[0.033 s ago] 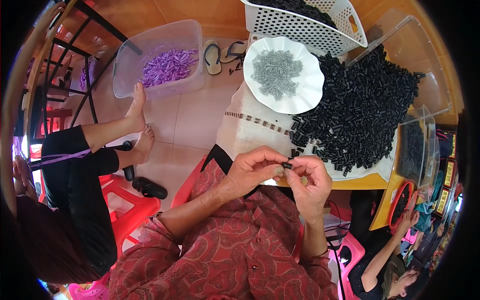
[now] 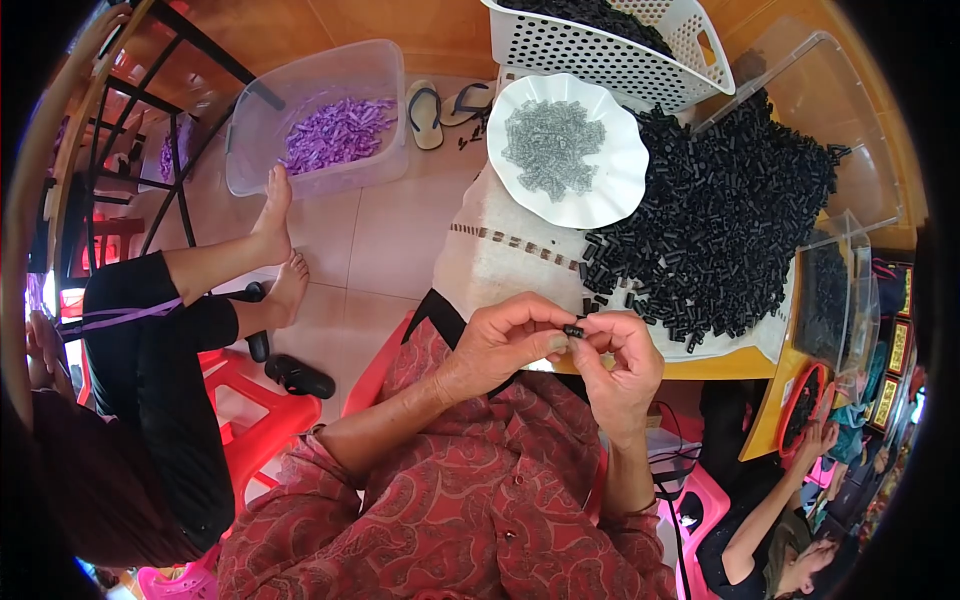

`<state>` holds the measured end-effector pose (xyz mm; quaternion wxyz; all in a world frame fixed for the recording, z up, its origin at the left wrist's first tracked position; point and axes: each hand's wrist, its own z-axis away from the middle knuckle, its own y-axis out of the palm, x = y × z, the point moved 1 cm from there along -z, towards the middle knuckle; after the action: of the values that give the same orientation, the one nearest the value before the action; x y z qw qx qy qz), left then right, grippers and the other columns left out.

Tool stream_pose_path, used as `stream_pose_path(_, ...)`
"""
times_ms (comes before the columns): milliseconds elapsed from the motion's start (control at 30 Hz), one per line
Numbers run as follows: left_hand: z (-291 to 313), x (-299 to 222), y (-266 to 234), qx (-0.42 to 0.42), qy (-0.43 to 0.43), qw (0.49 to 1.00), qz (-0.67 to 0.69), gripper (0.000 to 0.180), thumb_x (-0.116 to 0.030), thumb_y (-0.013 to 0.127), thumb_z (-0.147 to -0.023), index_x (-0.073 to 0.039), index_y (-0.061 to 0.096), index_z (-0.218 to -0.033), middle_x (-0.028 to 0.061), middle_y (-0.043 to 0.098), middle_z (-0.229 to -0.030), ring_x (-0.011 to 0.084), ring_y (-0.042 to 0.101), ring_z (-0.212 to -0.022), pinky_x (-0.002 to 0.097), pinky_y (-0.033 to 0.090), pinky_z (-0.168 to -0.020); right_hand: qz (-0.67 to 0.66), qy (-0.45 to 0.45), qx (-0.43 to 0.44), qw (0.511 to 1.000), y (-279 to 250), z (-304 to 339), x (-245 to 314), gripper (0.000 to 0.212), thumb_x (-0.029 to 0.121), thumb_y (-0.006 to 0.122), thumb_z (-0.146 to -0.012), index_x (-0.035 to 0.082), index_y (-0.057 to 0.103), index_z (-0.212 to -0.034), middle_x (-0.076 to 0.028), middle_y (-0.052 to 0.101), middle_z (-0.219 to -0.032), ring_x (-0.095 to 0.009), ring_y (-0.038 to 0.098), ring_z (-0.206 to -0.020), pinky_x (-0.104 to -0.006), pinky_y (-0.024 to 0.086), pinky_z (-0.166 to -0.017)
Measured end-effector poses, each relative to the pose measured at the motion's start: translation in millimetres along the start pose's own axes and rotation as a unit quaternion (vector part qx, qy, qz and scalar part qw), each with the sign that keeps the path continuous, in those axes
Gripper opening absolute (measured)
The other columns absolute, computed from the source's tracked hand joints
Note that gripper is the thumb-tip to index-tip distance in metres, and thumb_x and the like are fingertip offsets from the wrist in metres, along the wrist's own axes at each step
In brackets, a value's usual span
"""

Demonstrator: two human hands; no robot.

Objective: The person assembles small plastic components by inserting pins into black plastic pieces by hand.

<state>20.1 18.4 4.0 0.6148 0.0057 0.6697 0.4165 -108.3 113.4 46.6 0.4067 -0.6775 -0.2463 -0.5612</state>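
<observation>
Both hands pinch one small black piece (image 2: 573, 329) over the table edge (image 2: 700, 365); left hand (image 2: 500, 345) and right hand (image 2: 622, 362) closed on it; a loose pinch could probably drop it into the lap.

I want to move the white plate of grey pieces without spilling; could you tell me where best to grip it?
Grip the white plate at its wavy rim on the near side, next to the hands, coming in low over the cloth. The grey pieces sit heaped in the middle, so the rim is bare; the black pieces crowd its right edge.
</observation>
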Motion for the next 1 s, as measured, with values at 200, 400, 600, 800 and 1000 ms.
stream_pose_path(200, -1.9, 0.1, 2.3, -0.005, -0.013, 1.0, -0.002, 0.02, -0.003, 0.057, -0.092, 0.002, 0.059, -0.111, 0.0046, 0.063, -0.097, 0.0091, 0.061, -0.089, 0.0234, 0.051, -0.08, 0.027, -0.016, 0.009, 0.999, -5.0, -2.6, 5.7, 0.025, -0.01, 0.067, -0.076, 0.0, 0.06, -0.097, -0.007, 0.061, -0.089, -0.009, 0.059, -0.065, -0.0203, 0.046, -0.058)
stream_pose_path(400, -1.3, 1.6, 0.8, -0.025, -0.011, 0.999, 0.018, 0.019, -0.004, 0.058, -0.092, 0.001, 0.059, -0.11, 0.005, 0.064, -0.094, 0.0089, 0.062, -0.083, 0.0235, 0.052, -0.077, 0.069, -0.066, 0.043, 0.995, -1.8, -8.5, 9.0, 0.015, -0.005, 0.066, -0.081, -0.002, 0.062, -0.096, -0.009, 0.06, -0.092, -0.012, 0.061, -0.069, -0.0218, 0.049, -0.06)
stream_pose_path(600, 0.2, 1.9, -0.2, -0.037, -0.006, 0.999, 0.005, 0.02, -0.005, 0.058, -0.092, 0.002, 0.059, -0.11, 0.0048, 0.065, -0.091, 0.0086, 0.062, -0.082, 0.023, 0.052, -0.075, 0.049, -0.05, 0.041, 0.997, 2.6, -8.9, 9.5, 0.012, -0.004, 0.065, -0.083, -0.003, 0.062, -0.094, -0.01, 0.058, -0.09, -0.013, 0.062, -0.071, -0.0231, 0.051, -0.061)
stream_pose_path(800, 0.4, -0.8, -2.8, -0.042, -0.017, 0.999, 0.02, 0.02, -0.008, 0.057, -0.093, 0.002, 0.06, -0.11, 0.0045, 0.065, -0.09, 0.009, 0.062, -0.081, 0.0235, 0.052, -0.075, 0.035, -0.04, 0.046, 0.998, 5.8, -12.3, 15.7, 0.011, -0.004, 0.066, -0.082, -0.002, 0.062, -0.092, -0.009, 0.059, -0.088, -0.013, 0.061, -0.07, -0.0235, 0.05, -0.059)
stream_pose_path(1000, -0.8, -4.9, -8.5, -0.062, -0.04, 0.987, 0.141, 0.02, -0.009, 0.052, -0.096, 0.002, 0.058, -0.111, 0.0083, 0.064, -0.096, 0.0119, 0.062, -0.081, 0.026, 0.053, -0.073, 0.196, -0.135, 0.039, 0.97, -0.6, -44.9, 31.7, 0.013, -0.004, 0.065, -0.077, 0.0, 0.063, -0.089, -0.011, 0.059, -0.084, -0.026, 0.059, -0.076, -0.0329, 0.048, -0.066)
